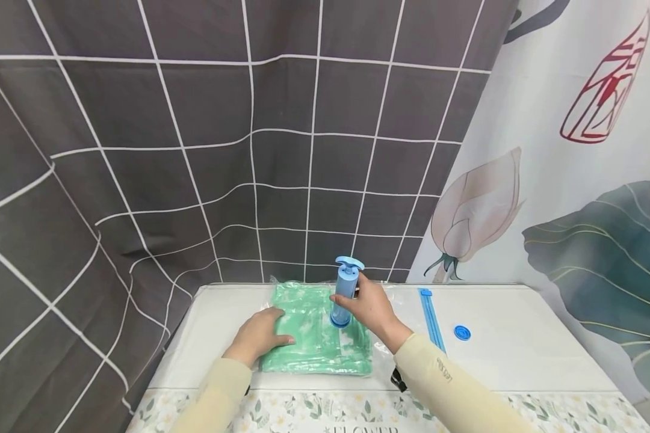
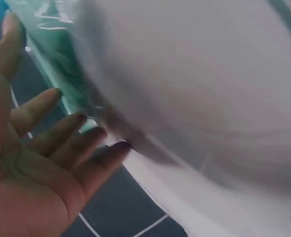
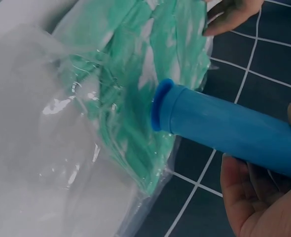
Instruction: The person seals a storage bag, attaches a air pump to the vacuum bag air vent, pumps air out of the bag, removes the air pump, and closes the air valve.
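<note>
A clear plastic bag point(image 1: 381, 355) with folded green-and-white fabric point(image 1: 303, 337) inside lies flat on the white table. My right hand point(image 1: 372, 305) grips a blue hand pump point(image 1: 346, 285) by its barrel, with the T-shaped handle at the top. In the right wrist view the round flared end of the pump point(image 3: 224, 121) overlaps the green fabric. At the left side of the bag my left hand point(image 1: 260, 335) rests with fingers spread and loosely straight. The left wrist view shows its fingertips point(image 2: 54, 96) right at the bag's edge.
To the right of the bag lies a long blue strip point(image 1: 431, 319), and beyond it a round blue cap point(image 1: 462, 332). The white table point(image 1: 509, 367) has a flower-printed front edge. Dark cloth point(image 1: 281, 162) with white grid lines hangs behind, beside a printed white curtain point(image 1: 547, 162).
</note>
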### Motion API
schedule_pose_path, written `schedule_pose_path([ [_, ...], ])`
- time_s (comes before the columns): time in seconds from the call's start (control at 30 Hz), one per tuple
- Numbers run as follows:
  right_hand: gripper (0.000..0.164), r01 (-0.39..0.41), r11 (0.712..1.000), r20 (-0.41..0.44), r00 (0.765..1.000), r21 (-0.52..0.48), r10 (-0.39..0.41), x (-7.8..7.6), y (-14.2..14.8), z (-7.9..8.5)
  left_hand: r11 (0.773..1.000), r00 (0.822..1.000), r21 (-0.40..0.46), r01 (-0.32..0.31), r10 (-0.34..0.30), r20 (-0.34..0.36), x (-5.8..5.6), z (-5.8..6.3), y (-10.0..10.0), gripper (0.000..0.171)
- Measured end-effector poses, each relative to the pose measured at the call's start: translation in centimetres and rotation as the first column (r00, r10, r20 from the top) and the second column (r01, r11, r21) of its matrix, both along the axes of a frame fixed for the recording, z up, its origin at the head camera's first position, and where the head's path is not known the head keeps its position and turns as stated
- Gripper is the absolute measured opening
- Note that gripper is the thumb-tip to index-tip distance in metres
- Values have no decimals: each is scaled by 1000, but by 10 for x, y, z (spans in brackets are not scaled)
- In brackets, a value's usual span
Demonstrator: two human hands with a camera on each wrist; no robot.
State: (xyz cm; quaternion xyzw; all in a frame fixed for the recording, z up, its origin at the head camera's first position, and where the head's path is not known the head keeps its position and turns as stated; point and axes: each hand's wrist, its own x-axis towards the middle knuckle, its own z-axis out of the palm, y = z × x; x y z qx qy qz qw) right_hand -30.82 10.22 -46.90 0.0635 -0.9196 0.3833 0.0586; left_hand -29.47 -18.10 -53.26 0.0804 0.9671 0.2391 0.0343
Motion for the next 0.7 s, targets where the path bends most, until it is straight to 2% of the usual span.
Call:
schedule_pose_path([
  [0.33,66,16,1000,15,1000,6,-16,5,-4,-14,998,999,-49,31,-29,36,3,-8,-6,95],
  [0.5,73,88,994,13,996,72,-89,8,-7,-17,998,1000,-48,29,-28,10,3,-10,-4,94],
  [0.6,73,134,985,-16,991,112,-133,7,-9,-15,998,1000,-50,30,-30,-2,-1,-9,-4,95],
  [0.7,69,137,980,-73,989,141,-128,5,-10,-12,998,999,-60,30,-30,-13,-5,-5,-4,95],
])
